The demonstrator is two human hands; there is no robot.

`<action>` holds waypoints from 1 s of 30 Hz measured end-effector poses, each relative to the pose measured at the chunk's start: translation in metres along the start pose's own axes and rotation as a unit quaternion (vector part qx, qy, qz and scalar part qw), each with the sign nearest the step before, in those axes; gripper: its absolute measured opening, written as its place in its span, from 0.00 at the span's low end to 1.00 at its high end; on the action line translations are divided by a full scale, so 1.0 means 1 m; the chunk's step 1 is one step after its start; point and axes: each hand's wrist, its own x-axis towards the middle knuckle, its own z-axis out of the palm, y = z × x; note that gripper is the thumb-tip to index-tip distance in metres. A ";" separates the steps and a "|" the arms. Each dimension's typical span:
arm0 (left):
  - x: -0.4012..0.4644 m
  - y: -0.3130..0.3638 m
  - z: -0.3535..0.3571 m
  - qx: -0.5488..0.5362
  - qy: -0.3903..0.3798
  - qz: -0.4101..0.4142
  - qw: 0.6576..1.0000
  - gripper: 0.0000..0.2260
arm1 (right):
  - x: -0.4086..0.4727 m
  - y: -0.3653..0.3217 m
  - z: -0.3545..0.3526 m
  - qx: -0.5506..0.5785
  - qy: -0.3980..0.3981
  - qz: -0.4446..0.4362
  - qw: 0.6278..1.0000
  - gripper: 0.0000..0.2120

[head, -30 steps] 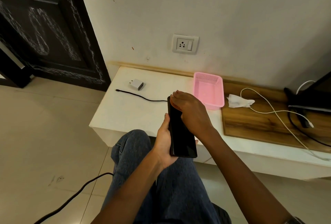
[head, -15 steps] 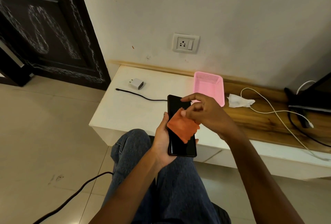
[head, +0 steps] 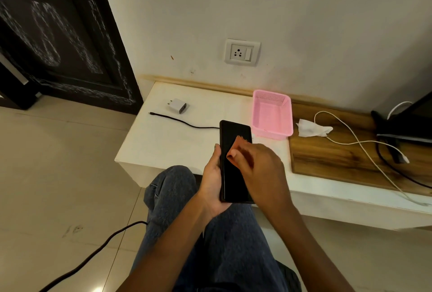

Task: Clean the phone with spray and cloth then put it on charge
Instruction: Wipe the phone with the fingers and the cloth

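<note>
A black phone [head: 232,142] stands upright, screen toward me, above my knee, and my left hand [head: 211,179] grips its left edge and lower end. My right hand [head: 259,170] presses a small orange cloth [head: 239,143] flat against the middle of the screen; most of the cloth is hidden under my fingers. A white charger plug [head: 178,105] and a black cable [head: 184,122] lie on the white shelf [head: 163,144] behind the phone. The wall socket [head: 242,52] is above the shelf. No spray bottle is in view.
A pink plastic basket [head: 272,114] sits just right of the phone. Beyond it, a wooden board [head: 339,161] carries a crumpled white tissue [head: 312,128] and a white cable [head: 364,149]. A dark screen stands at far right, a dark door at left, and a black cord [head: 93,254] on the floor.
My right hand lifted off the phone's top end, showed the orange cloth pinched in its fingers, then came down flat over the screen with the cloth beneath it.
</note>
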 end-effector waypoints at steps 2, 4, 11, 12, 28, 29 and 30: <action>0.000 0.000 0.000 0.007 0.001 0.002 1.000 0.28 | -0.004 -0.002 0.010 -0.010 0.021 0.022 0.999 0.15; 0.001 0.000 0.000 0.025 0.004 0.008 1.000 0.28 | -0.006 -0.005 0.016 -0.022 0.050 0.038 0.998 0.15; -0.001 0.003 0.001 0.032 -0.017 0.013 0.999 0.27 | 0.008 -0.003 0.018 0.036 0.064 0.052 0.996 0.17; -0.002 0.002 0.001 0.032 -0.020 0.012 0.999 0.27 | 0.011 -0.003 0.016 0.052 0.071 0.051 0.995 0.17; -0.002 0.007 -0.002 0.052 -0.011 0.010 0.999 0.25 | 0.030 -0.013 0.020 0.083 0.074 -0.075 0.991 0.17; -0.002 0.007 -0.003 0.039 -0.012 0.011 0.999 0.25 | 0.027 -0.014 0.023 0.073 0.067 -0.101 0.990 0.17; -0.002 0.006 -0.003 0.029 -0.012 0.012 0.999 0.25 | 0.024 -0.014 0.025 0.065 0.063 -0.123 0.988 0.17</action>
